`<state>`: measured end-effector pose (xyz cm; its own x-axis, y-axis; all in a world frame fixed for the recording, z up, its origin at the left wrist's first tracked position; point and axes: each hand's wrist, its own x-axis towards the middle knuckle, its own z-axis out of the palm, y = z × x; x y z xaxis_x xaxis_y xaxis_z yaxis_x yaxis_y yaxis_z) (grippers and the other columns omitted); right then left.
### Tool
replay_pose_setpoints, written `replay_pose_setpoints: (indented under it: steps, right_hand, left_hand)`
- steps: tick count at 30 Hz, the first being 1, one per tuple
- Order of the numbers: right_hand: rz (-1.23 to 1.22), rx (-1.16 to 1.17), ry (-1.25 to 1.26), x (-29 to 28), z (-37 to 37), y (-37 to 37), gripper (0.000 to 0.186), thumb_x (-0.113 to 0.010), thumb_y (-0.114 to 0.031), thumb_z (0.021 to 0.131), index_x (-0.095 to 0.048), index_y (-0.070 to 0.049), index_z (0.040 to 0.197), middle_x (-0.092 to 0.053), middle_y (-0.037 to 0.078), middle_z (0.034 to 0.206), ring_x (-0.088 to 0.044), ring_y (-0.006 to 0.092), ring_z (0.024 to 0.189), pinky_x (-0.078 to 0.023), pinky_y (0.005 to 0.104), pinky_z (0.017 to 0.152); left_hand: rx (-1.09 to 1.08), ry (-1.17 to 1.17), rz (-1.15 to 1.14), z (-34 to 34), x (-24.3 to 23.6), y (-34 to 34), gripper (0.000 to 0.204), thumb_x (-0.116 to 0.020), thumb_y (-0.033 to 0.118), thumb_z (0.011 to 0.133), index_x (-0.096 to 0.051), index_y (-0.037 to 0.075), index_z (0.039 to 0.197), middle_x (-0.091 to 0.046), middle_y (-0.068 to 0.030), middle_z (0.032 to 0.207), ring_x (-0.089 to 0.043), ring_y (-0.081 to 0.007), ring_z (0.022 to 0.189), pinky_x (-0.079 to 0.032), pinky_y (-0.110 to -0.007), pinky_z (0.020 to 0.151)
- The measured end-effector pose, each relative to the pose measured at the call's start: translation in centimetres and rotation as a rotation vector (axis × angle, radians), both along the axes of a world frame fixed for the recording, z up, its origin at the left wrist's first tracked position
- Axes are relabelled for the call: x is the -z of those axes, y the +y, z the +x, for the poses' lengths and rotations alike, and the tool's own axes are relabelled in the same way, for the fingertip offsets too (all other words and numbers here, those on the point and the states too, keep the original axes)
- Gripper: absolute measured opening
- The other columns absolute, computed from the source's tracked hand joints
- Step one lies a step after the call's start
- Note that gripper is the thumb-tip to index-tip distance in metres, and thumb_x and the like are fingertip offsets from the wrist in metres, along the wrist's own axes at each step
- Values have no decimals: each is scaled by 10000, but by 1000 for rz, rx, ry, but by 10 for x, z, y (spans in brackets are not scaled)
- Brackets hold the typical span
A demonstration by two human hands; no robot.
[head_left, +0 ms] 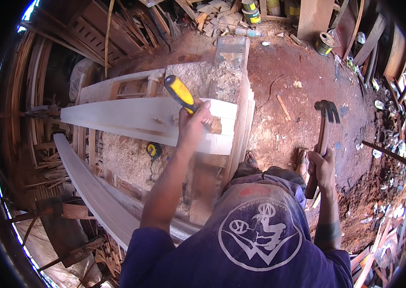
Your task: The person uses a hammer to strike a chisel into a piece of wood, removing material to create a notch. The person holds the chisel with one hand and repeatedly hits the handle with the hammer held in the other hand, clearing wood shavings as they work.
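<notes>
My left hand (195, 124) is closed around a chisel (180, 92) with a yellow and black handle, tilted over a long pale board (126, 116). Its blade is mostly hidden by my fingers. Beside those fingers a brownish wood patch (216, 126) shows near the board's right end; whether it is a recess or a loose piece I cannot tell. Off to the right, my right hand (322, 167) grips a claw hammer (328, 108) by its wooden handle, head up and apart from the chisel. The board lies across a sawdust-covered workbench (202, 76).
A yellow and black tape measure (153, 150) lies on the bench below the board. Another long board (98, 189) slants along the bench's near left side. Scrap wood (219, 18), a tin can (324, 43) and a plastic bottle (248, 32) sit on the reddish floor (284, 72).
</notes>
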<state>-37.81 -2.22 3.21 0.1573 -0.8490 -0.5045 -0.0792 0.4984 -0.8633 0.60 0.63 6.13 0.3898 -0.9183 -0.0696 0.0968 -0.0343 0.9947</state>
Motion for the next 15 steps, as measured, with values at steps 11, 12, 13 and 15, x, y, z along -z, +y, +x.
replay_pose_setpoints:
  steps: [11, 12, 13, 15]
  right_hand:
    - [-325, -259, 297, -32, 22, -23, 171, -642, -150, 848, -519, -30, 845, -540, 69, 604, -523, 186, 487, -437, 343, 483]
    - [-309, -241, 298, -42, 26, -28, 171, -642, -150, 848, -519, -30, 845, -540, 69, 604, -523, 186, 487, -437, 343, 483]
    - [-402, -304, 334, -53, 34, -32, 167, -632, -145, 847, -526, -15, 859, -564, 113, 623, -564, 238, 511, -466, 390, 517]
    - [-487, -355, 365, -71, 46, -41, 167, -621, -139, 847, -533, 0, 873, -587, 157, 642, -604, 291, 534, -496, 437, 552]
  left_hand:
    - [-58, -571, 237, -36, -10, -1, 320, -614, 229, 1017, -481, 84, 765, -466, 27, 597, -422, -59, 550, -373, -254, 531]
    - [-35, -574, 243, -36, -7, -2, 320, -614, 229, 1017, -481, 84, 765, -466, 27, 597, -422, -59, 550, -373, -254, 531]
    - [-55, -437, 182, -30, -2, 1, 330, -637, 247, 1003, -489, 79, 761, -493, 24, 601, -447, -67, 550, -385, -264, 531]
    - [-63, -305, 128, -17, 9, 7, 341, -659, 266, 989, -496, 75, 757, -521, 21, 605, -472, -74, 551, -398, -274, 530]
